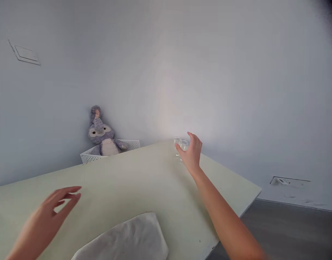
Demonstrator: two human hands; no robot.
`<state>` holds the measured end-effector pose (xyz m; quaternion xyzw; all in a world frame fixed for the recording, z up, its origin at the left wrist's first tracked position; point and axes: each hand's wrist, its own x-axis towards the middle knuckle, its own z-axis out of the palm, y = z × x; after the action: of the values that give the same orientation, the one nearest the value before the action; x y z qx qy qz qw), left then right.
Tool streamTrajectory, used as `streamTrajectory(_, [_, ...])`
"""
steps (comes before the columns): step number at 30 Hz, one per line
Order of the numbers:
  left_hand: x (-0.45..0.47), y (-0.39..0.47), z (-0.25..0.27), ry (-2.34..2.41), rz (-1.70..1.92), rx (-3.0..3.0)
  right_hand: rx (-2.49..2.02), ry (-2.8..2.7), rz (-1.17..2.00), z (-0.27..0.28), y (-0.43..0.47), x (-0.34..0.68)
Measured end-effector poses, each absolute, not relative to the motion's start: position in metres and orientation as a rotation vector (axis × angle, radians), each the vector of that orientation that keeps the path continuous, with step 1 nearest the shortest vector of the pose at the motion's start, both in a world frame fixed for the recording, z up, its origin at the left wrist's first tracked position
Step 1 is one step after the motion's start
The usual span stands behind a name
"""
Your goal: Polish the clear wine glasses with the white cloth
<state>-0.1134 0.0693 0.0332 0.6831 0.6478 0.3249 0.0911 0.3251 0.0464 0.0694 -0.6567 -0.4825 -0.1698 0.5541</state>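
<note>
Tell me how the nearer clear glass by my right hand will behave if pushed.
Probably fragile: the nearer clear glass has a thin-looking rim. It may be slippery, as its surface seems smooth, and might knock the other glass close behind.

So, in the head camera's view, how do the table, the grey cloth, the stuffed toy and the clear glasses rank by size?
Largest to smallest, as they look:
1. Table
2. Grey cloth, helped by being near the camera
3. Stuffed toy
4. Clear glasses, partly overlapping
</note>
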Motion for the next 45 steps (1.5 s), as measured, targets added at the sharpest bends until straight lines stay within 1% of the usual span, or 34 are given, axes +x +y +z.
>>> streamTrajectory(3, [-0.095,0.063,0.013,1.784,0.909,2.018,-1.769,-1.118,-0.229,0.053,0.069,0.354])
streamTrajectory(9, [-0.093,0.055,-0.01,1.72,0.881,1.925,-1.86,-1.094,-0.017,0.022,0.092,0.369])
streamTrajectory(14, [-0.081,0.04,-0.013,1.672,0.836,1.988,-1.863,-1.072,-0.007,0.015,0.096,0.371])
streamTrajectory(19, [-0.06,0.03,-0.008,1.593,0.78,2.12,-1.7,-1.21,-0.021,0.034,0.087,0.338])
streamTrajectory(21, [-0.055,0.026,-0.006,1.516,0.77,2.225,-1.589,-1.283,0.037,0.05,0.085,0.31])
streamTrajectory(24, [-0.053,0.023,-0.007,1.47,0.758,2.299,-1.439,-1.37,0.227,0.076,0.089,0.253])
streamTrajectory(28, [-0.057,0.02,-0.013,1.45,0.782,2.305,-1.17,-1.573,0.492,0.103,0.113,0.152])
streamTrajectory(30, [-0.059,0.021,-0.017,1.447,0.789,2.291,-0.993,-1.652,0.681,0.107,0.13,0.095])
streamTrajectory(32, [-0.061,0.023,-0.021,1.45,0.798,2.267,-0.784,-1.682,1.03,0.105,0.147,0.038])
streamTrajectory(35, [-0.061,0.026,-0.024,1.469,0.81,2.222,-0.655,-1.741,1.278,0.092,0.168,-0.039])
streamTrajectory(41, [-0.059,0.025,-0.02,1.453,0.902,2.211,-0.626,-1.731,1.523,0.065,0.189,-0.136])
streamTrajectory(45, [-0.058,0.021,-0.011,1.516,0.812,2.047,-0.703,-1.714,1.565,0.056,0.196,-0.164])
